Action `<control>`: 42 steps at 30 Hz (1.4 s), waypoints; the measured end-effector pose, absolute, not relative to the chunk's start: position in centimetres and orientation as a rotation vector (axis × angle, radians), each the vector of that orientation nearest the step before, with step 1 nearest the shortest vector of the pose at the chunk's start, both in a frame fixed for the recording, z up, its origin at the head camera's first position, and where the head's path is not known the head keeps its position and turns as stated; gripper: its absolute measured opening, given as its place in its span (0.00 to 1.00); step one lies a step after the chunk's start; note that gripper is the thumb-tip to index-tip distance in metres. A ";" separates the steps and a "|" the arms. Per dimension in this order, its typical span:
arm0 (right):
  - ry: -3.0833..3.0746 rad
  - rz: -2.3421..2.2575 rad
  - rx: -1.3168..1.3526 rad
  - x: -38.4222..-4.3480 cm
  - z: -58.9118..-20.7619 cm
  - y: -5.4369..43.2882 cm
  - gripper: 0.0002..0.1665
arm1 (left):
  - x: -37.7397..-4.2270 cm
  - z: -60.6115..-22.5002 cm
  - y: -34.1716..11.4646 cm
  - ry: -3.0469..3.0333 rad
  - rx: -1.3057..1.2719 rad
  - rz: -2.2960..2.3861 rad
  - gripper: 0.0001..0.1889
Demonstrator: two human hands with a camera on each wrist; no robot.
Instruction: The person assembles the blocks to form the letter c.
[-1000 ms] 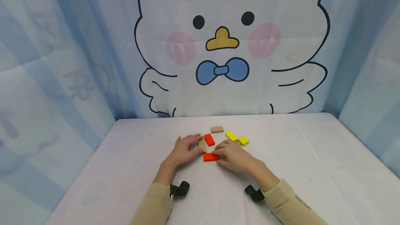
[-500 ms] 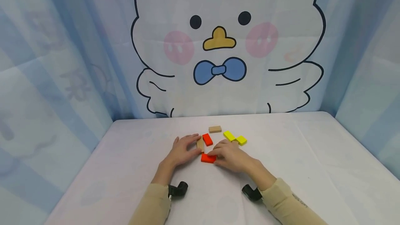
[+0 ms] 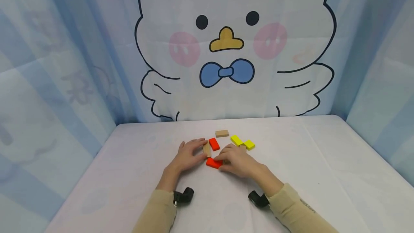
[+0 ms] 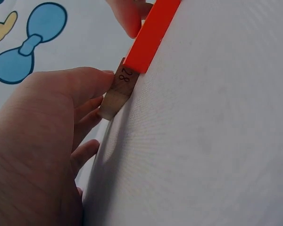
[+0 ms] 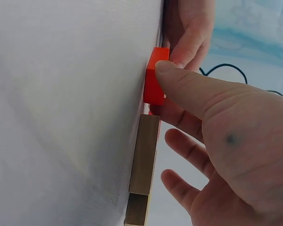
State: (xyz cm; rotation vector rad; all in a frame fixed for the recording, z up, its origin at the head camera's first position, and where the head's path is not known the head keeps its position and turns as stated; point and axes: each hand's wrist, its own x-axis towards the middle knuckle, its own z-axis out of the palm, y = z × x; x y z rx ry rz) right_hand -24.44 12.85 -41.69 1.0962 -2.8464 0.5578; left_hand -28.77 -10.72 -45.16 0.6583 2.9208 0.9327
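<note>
My left hand (image 3: 187,156) holds a plain wooden block (image 3: 206,149) between thumb and fingers; in the left wrist view this block (image 4: 122,82) bears the number 28. With thumb and index finger, my right hand (image 3: 238,161) pinches a red block (image 3: 212,163) lying slightly askew at the near end of the wooden one. In the left wrist view the red block (image 4: 153,37) overlaps the wooden block's corner. The right hand's other fingers are spread and partly hide the things behind. A second red block (image 3: 214,144) lies just right of the wooden block.
Farther back lies another wooden block (image 3: 222,133). Two yellow blocks (image 3: 236,140) sit beyond my right hand, with a wooden piece (image 3: 243,147) partly hidden beside them. A white cloth covers the table (image 3: 129,190), and a printed curtain (image 3: 226,96) hangs along its back edge.
The near red block has turned a little in my right hand, its right end swinging toward me. My left hand keeps its grip on the wooden block. The head view has shifted slightly.
</note>
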 end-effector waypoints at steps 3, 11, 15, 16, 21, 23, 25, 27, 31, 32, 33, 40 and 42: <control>-2.862 0.555 1.076 -24.4 -41.7 12.7 0.18 | -28.8 -45.2 -10.8 2.920 0.662 0.934 0.29; -2.848 0.548 1.075 -24.4 -41.7 12.6 0.19 | -28.8 -45.2 -10.8 2.911 0.669 0.966 0.29; -2.832 0.539 1.078 -24.3 -41.7 12.6 0.19 | -28.8 -45.1 -10.8 2.911 0.691 0.971 0.28; -2.829 0.536 1.078 -24.3 -41.7 12.6 0.19 | -28.8 -45.1 -10.8 2.913 0.698 0.972 0.28; -2.811 0.526 1.083 -24.2 -41.6 12.5 0.19 | -28.8 -45.1 -10.8 2.914 0.714 0.973 0.28; -2.805 0.525 1.084 -24.2 -41.6 12.5 0.19 | -28.7 -45.0 -10.7 2.913 0.711 0.975 0.28; -2.799 0.526 1.087 -24.2 -41.7 12.5 0.18 | -28.7 -45.0 -10.7 2.912 0.708 0.978 0.28; -2.798 0.530 1.087 -24.1 -41.7 12.4 0.18 | -28.7 -45.0 -10.7 2.912 0.706 0.976 0.28; -2.802 0.525 1.077 -24.1 -41.6 12.4 0.18 | -28.7 -45.0 -10.7 2.910 0.703 0.974 0.28; -2.805 0.524 1.074 -24.1 -41.6 12.4 0.18 | -28.7 -44.9 -10.7 2.910 0.704 0.973 0.28; -2.806 0.525 1.071 -24.0 -41.6 12.3 0.18 | -28.7 -44.9 -10.7 2.910 0.703 0.973 0.28; -2.809 0.529 1.077 -24.1 -41.6 12.3 0.19 | -28.7 -45.0 -10.8 2.916 0.705 0.961 0.28; -2.813 0.550 1.078 -24.1 -41.6 12.4 0.19 | -28.6 -45.0 -10.8 2.916 0.707 0.966 0.28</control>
